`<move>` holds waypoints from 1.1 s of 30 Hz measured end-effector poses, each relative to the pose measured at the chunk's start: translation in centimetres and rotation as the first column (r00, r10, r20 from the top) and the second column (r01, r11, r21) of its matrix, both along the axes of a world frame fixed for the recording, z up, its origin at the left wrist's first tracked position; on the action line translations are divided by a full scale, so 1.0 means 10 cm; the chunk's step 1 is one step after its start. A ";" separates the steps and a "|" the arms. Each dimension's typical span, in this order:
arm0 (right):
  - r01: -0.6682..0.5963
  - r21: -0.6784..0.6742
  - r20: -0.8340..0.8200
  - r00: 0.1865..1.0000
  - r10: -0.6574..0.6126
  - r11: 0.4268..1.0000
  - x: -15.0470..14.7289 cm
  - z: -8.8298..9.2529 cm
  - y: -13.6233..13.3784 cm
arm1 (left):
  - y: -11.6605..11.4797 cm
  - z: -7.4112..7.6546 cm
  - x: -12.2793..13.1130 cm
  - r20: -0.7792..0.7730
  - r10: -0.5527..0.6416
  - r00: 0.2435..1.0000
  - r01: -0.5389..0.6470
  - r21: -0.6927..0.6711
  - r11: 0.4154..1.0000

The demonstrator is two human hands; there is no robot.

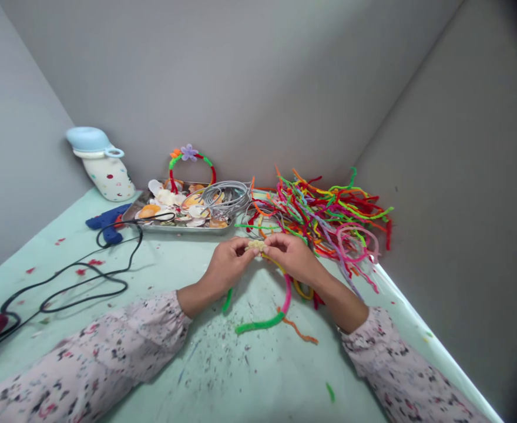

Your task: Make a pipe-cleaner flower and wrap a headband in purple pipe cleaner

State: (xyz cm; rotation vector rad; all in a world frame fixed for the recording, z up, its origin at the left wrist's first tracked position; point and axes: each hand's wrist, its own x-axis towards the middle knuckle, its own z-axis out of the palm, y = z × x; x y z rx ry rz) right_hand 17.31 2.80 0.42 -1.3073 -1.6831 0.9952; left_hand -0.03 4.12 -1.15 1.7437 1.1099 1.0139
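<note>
My left hand and my right hand meet above the pale green table, and the fingers of both pinch a small cream fuzzy piece between them. A band wrapped in pink and yellow pipe cleaner curves down from under my right hand. Green and orange pipe cleaner pieces lie on the table just below the hands.
A heap of coloured pipe cleaners lies at the back right against the wall. A metal tray holds shells, grey wire hoops and a decorated headband. A blue glue gun with its black cord lies left, near a spotted jug.
</note>
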 end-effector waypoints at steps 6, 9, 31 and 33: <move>-0.009 0.007 0.028 1.000 0.009 1.000 0.00 0.01 -0.01 | -0.02 0.02 0.00 -0.031 -0.010 0.999 0.010 0.014 1.000; -0.005 -0.002 0.037 0.999 0.005 1.000 0.00 0.01 -0.01 | -0.03 0.03 0.01 -0.028 -0.012 1.000 0.013 0.018 1.000; 0.007 -0.021 0.131 0.991 -0.004 1.000 0.11 -0.02 0.05 | 0.06 -0.03 -0.02 0.317 0.074 0.945 0.006 -0.242 0.970; 0.028 -0.026 0.130 0.991 -0.024 0.999 0.12 0.00 0.05 | 0.06 -0.03 -0.01 0.355 0.083 0.931 0.016 -0.266 0.964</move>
